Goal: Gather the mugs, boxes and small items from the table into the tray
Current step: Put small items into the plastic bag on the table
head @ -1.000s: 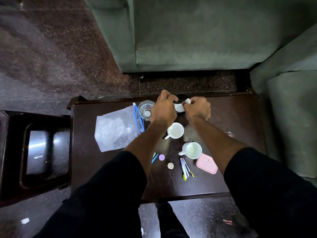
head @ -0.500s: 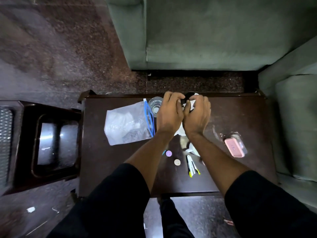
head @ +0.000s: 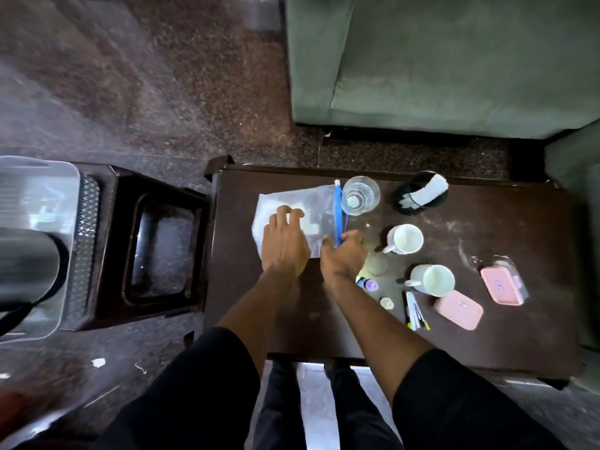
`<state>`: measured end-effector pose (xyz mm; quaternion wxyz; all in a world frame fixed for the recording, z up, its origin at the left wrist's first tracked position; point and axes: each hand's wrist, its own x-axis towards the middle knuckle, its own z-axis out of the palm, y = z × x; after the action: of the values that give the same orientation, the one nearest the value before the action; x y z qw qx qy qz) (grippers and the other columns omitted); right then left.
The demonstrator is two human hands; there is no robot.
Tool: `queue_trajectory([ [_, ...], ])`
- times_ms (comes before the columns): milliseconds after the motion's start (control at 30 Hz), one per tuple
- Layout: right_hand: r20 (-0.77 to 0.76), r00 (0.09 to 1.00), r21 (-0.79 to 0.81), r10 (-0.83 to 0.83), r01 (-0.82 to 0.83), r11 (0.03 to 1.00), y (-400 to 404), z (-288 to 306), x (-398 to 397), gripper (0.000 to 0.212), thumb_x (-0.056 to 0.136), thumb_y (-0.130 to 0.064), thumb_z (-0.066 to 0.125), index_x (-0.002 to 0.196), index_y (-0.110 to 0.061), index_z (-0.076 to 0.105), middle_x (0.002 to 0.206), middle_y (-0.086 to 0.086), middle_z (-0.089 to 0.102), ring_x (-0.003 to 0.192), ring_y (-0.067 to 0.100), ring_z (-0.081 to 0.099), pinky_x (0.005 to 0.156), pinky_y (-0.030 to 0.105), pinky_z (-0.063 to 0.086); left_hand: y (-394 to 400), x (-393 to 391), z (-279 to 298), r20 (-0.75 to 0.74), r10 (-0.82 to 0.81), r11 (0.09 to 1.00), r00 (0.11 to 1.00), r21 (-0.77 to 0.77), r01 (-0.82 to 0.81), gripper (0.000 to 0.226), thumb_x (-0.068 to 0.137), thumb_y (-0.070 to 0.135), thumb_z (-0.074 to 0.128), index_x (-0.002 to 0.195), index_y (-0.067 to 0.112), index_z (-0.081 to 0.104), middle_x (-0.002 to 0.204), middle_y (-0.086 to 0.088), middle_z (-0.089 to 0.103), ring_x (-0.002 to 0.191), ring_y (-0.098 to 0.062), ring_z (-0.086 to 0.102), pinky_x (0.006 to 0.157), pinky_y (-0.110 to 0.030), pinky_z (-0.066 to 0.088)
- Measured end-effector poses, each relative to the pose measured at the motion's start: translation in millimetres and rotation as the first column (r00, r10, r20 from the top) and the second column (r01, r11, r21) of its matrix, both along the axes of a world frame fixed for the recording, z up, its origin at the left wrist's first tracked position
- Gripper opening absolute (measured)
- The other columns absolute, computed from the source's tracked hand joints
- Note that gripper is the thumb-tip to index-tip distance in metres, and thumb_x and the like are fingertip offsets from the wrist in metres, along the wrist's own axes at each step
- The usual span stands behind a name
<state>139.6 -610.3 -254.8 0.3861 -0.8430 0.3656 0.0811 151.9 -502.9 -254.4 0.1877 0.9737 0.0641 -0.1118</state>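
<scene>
Fingers of my left hand [head: 284, 245] lie spread and nearly flat on top of the clear plastic bag [head: 293, 219], pressing it against the dark table [head: 487, 336]. My right hand [head: 344, 254] sits at the bag's near right corner, by the blue zip strip [head: 338, 209]; its fingers are bent toward that edge, but I cannot tell whether they actually pinch it.

Just right of the bag stands a clear glass [head: 360, 194], and further right a black cup [head: 418, 194] with a white wad stuck in it. Two white mugs are on the table: the upper mug [head: 404, 239] close to my right hand, the lower mug [head: 431, 280] nearer me. Two pink boxes lie to the right, the near pink box [head: 457, 309] touching or almost touching the lower mug, the far pink box [head: 501, 285] just beyond it. A bunch of pens [head: 415, 311] lies beside the near box, with a purple cap [head: 371, 285] and a pale round piece [head: 387, 303] close to my right forearm. Off at the left edge sits a clear tray [head: 39, 190], well apart from the table.
</scene>
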Motion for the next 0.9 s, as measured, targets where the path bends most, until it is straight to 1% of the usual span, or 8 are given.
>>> queue_trajectory([
  [67,-0.050,0.999,0.062,0.017,-0.014,0.998,12.8,-5.3,2.8,0.023,0.087,-0.016,0.070,0.107,-0.008,0.062,0.109,0.015,0.069,0.106,0.037,0.062,0.086,0.039,0.048,6.9,-2.6,-5.6,-0.066,-0.090,0.995,0.994,0.026,0.091,0.051,0.095,0.023,0.060,0.146,0.020,0.052,0.154,-0.011,0.046,0.133,-0.033,0.050,0.106,-0.042,0.042],
  [233,-0.110,0.985,0.091,0.131,-0.121,0.989,39.9,-11.1,13.0,0.017,0.087,-0.012,0.065,0.104,-0.013,0.061,0.104,0.011,0.072,0.099,0.036,0.067,0.075,0.032,0.045,29.4,-0.6,-16.3,-0.231,-0.035,0.999,0.972,0.021,0.041,0.057,0.099,0.021,0.054,0.154,0.024,0.042,0.168,-0.011,0.028,0.148,-0.034,0.037,0.117,-0.044,0.039],
  [333,-0.044,0.980,-0.159,0.193,-0.198,0.967,45.4,-5.0,13.6,0.032,0.080,-0.016,0.071,0.109,-0.010,0.058,0.111,0.015,0.066,0.104,0.038,0.061,0.084,0.040,0.046,46.9,3.6,-22.2,-0.303,-0.121,0.993,0.945,-0.048,0.112,0.059,0.102,0.026,0.055,0.158,0.026,0.039,0.176,-0.008,0.018,0.159,-0.031,0.026,0.124,-0.046,0.032],
  [433,0.047,0.873,-0.420,0.485,-0.423,0.803,50.8,-2.4,16.5,0.039,0.077,-0.007,0.068,0.115,-0.011,0.061,0.125,0.010,0.058,0.111,0.033,0.055,0.094,0.040,0.046,57.1,6.3,-27.3,-0.250,-0.097,0.995,0.964,-0.038,0.090,0.058,0.102,0.029,0.054,0.158,0.030,0.041,0.177,-0.005,0.019,0.164,-0.031,0.013,0.128,-0.049,0.022],
  [567,-0.108,0.684,-0.152,0.721,-0.728,0.668,65.0,-16.0,33.1,0.050,0.095,-0.011,0.059,0.144,-0.010,0.050,0.156,0.007,0.040,0.144,0.027,0.038,0.115,0.040,0.039,70.7,8.6,-37.5,-0.316,0.003,0.999,0.949,-0.029,-0.013,0.060,0.105,0.044,0.051,0.162,0.039,0.034,0.179,-0.002,-0.004,0.166,-0.034,-0.007,0.130,-0.055,0.012],
  [667,-0.243,0.726,-0.116,0.643,-0.680,0.724,64.3,-25.3,41.2,0.057,0.094,-0.032,0.066,0.143,-0.010,0.047,0.161,0.006,0.029,0.149,0.025,0.030,0.118,0.039,0.035,80.6,10.7,-45.2,-0.358,-0.051,0.997,0.932,-0.077,0.025,0.069,0.102,0.049,0.056,0.165,0.041,0.028,0.179,0.000,-0.013,0.166,-0.033,-0.009,0.130,-0.057,0.013],
  [767,-0.279,0.718,-0.040,0.637,-0.672,0.740,65.3,-28.7,44.0,0.067,0.096,-0.034,0.064,0.151,-0.007,0.036,0.170,0.007,0.009,0.157,0.024,0.017,0.122,0.040,0.031,87.1,16.5,-44.3,-0.353,-0.079,0.994,0.932,-0.097,0.047,0.071,0.100,0.047,0.060,0.164,0.041,0.029,0.179,0.000,-0.010,0.166,-0.031,-0.007,0.130,-0.059,0.014],
  [900,-0.094,0.786,-0.044,0.611,-0.616,0.786,60.3,-23.6,30.7,0.049,0.097,-0.017,0.057,0.145,-0.007,0.049,0.157,0.011,0.039,0.146,0.028,0.039,0.115,0.041,0.039,79.8,10.4,-32.3,-0.212,-0.004,0.998,0.977,-0.065,-0.010,0.062,0.096,0.021,0.062,0.156,0.032,0.047,0.177,-0.004,0.019,0.164,-0.027,0.016,0.128,-0.051,0.025],
])
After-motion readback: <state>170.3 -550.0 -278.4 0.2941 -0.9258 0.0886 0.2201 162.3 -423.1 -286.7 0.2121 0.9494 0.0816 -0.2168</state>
